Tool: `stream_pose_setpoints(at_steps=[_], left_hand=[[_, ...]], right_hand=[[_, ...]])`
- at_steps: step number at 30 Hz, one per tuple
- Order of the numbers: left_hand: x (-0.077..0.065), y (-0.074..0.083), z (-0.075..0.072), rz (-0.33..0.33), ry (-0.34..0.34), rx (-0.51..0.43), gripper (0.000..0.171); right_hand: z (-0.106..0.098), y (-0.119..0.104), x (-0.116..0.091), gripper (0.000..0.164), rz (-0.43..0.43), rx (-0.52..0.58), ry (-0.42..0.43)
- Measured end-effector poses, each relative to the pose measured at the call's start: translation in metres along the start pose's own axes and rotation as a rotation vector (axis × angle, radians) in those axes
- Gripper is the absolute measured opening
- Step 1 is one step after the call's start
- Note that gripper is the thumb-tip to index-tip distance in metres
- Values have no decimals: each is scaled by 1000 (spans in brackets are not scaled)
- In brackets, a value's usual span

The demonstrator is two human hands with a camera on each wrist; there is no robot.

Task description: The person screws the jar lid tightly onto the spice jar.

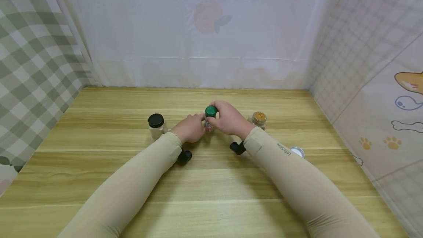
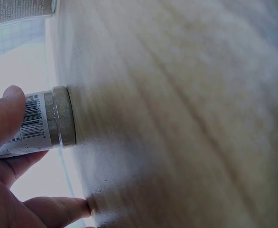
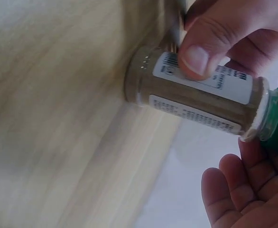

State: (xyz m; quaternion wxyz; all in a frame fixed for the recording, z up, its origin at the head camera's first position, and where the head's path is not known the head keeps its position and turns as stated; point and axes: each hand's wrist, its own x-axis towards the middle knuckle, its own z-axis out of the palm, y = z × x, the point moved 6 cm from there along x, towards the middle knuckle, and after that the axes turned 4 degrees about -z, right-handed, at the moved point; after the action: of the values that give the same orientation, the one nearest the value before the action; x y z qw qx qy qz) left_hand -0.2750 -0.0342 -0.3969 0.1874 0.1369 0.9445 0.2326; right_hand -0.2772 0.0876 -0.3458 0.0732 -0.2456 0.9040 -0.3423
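A small clear spice jar (image 3: 196,97) filled with brown powder stands upright on the table, with white printed labels and a barcode. My left hand (image 1: 191,127) grips its body, the thumb (image 3: 196,59) pressed over the label. From above, my right hand (image 1: 229,118) holds the green cap (image 1: 210,111) between thumb and fingers. In the right wrist view the cap sits at the jar's neck, and several right fingers (image 3: 224,185) extend below it. Whether the cap is loose or tight cannot be told.
To the left stands a jar with a black lid (image 1: 156,120). Right of my hands is a lidless jar (image 1: 259,117) with orange-yellow contents, partly behind my right wrist. A round whitish lid (image 1: 298,152) lies beside my right sleeve. White curtain (image 1: 205,72) borders the table's back.
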Motion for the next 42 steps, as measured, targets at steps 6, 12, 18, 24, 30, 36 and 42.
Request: stream_pose_setpoints(at_steps=[6,12,18,24,30,36,42], left_hand=[[0,0,0,1,0,12,49],[0,0,0,-3,-3,15,52],[-1,0,0,-6,-5,13,55],[0,0,0,2,-4,4,50],[0,0,-1,8,-4,-11,51],[0,-1,0,0,-10,-23,50],[1,-2,0,-6,-10,-22,46]], right_hand=[[1,4,-1,24,28,10,2],[2,9,-4,27,66,38,42],[3,12,-7,28,67,39,98],[4,14,-6,36,55,70,86],[4,14,-4,49,-8,129,56],[6,15,-5,33,16,126,82],[7,17,-6,46,34,143,87]])
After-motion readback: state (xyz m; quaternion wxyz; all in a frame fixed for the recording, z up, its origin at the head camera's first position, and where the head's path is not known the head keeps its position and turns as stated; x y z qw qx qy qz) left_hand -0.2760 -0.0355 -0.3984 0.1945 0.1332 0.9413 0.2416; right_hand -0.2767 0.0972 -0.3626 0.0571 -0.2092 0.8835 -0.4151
